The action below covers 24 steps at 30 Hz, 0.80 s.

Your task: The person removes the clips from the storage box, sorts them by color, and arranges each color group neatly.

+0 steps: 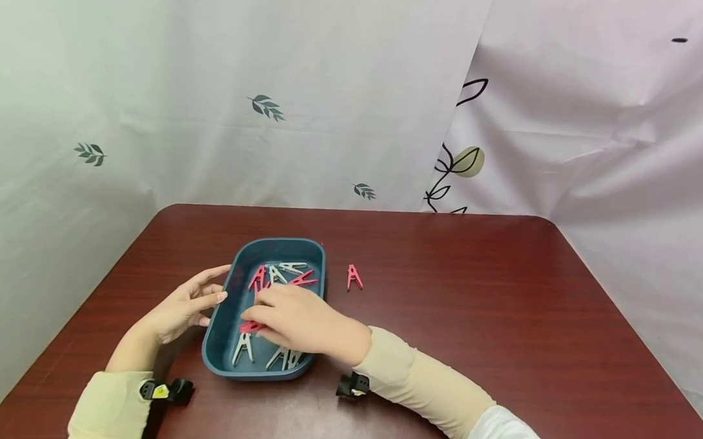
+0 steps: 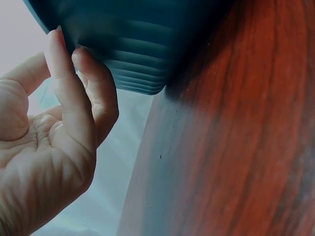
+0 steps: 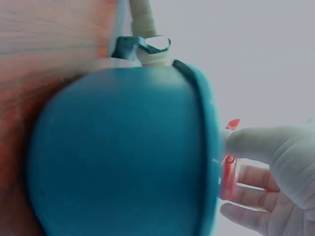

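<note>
a red peg [image 3: 230,177] is in the right hand [image 1: 293,318], pinched between thumb and fingers; in the head view the peg shows over the tray [image 1: 227,327], just above the top of a white peg [image 1: 243,348] that lies on the tray's floor. the fingertips are close together around it, and how firmly they press i cannot tell.

the tray, blue-green and round-cornered, bears more loose pegs. toward its far end lie further red pegs [image 1: 258,276] and far white pegs [image 1: 276,274]; at the near end, partly under the right hand, are near white pegs [image 1: 279,358]. the two colours lie mixed at the far end, and the hand hides some of the middle, so a full count is not possible.

the left hand [image 1: 183,308] is loosely spread at the tray's left side, its fingertips touching the outer wall, by the look of it to steady the tray.

just beside the tray's right side, a lone red peg [image 1: 354,277] lies flat on the worktop [image 1: 477,331].

as for progress, i judge the handling unfinished: one peg is in the fingers and not yet let go, one sits outside the tray, and most of the visible pegs lie loose inside it, none clipped to the rim where it shows.
</note>
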{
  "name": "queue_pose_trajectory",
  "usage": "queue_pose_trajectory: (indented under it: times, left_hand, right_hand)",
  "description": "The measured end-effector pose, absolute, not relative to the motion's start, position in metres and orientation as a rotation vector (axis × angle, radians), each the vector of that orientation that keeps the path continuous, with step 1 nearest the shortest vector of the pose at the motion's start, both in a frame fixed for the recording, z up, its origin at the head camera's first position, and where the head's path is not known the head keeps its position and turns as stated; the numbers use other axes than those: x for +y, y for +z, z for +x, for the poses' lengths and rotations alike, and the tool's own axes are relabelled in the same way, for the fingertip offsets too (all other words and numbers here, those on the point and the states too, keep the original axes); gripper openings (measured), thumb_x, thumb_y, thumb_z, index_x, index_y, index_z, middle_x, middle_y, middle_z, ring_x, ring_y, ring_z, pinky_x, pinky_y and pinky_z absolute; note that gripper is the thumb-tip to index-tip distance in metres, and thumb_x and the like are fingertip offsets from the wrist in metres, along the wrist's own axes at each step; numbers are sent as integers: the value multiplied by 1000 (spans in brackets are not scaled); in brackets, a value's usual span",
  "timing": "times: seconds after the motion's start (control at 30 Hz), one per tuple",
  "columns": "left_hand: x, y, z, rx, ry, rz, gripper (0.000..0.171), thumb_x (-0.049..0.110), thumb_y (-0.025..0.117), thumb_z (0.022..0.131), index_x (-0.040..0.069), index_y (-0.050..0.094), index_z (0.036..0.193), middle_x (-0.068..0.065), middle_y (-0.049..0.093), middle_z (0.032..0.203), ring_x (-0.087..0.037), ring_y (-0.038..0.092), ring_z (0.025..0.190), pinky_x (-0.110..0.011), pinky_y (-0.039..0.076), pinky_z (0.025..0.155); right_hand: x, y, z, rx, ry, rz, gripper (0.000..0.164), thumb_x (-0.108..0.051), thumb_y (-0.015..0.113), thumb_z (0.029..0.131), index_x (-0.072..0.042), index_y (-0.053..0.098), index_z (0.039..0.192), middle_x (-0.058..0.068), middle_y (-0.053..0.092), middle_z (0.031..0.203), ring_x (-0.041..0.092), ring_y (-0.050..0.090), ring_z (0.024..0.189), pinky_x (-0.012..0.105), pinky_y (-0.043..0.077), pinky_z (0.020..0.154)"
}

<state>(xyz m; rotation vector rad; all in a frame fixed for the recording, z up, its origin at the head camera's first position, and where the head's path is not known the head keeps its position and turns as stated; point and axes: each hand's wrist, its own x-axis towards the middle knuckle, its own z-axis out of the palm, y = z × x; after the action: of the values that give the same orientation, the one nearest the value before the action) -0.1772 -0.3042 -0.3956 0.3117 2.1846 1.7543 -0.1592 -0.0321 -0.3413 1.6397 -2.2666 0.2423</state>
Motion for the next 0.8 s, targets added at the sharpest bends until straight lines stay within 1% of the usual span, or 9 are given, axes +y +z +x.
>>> queue_pose_trajectory:
  times: [0.1,0.2,0.27,0.37,0.53,0.67,0.8]
  left_hand:
    - [-303,-395,-176,2192,1750,296,57,13,50,99,8,21,147,3,64,104,-15,68,82,-33,58,66]
    - [-302,-394,-175,2203,1747,288,58,13,50,98,7,20,148,2,64,104,-15,68,83,-34,58,67]
    - [-302,-394,-175,2205,1749,288,58,13,50,98,7,21,148,2,64,104,-16,68,83,-35,58,67]
    - [-302,-395,-176,2208,1751,288,58,13,51,98,7,20,148,2,65,103,-15,68,83,-35,58,67]
    - [-302,-395,-176,2215,1750,283,59,13,51,98,6,21,147,3,64,102,-14,68,81,-33,58,66]
    - [-302,-396,-176,2203,1761,292,58,12,51,98,7,22,147,2,64,102,-14,68,81,-33,58,66]
    - [-303,-395,-175,2200,1764,308,57,11,51,98,7,23,147,3,65,102,-14,68,81,-33,58,67]
  right_hand:
    - [-25,-336,-160,-2233,354,1596,19,-25,68,88,-18,69,106,-4,62,94,8,55,87,17,45,75]
    - [-19,-329,-159,-2214,475,1535,17,-22,72,85,-17,69,100,-3,63,93,10,56,85,18,46,74]
    - [-14,-326,-159,-2226,537,1483,18,-23,75,82,-16,69,97,-2,64,93,10,57,85,18,47,75]
    - [-9,-321,-159,-2291,608,1409,20,-24,78,79,-16,70,95,-3,65,91,10,57,84,17,48,71]
    - [-2,-314,-161,-2423,731,1326,17,-23,78,80,-16,71,93,-4,64,85,8,54,77,12,43,63]
    - [7,-310,-167,-2453,852,1271,19,-20,78,79,-13,71,95,-2,64,85,8,54,75,13,42,63]
    - [20,-306,-178,-2476,1021,1173,20,-16,79,77,-10,72,94,-1,66,85,9,57,75,17,48,66]
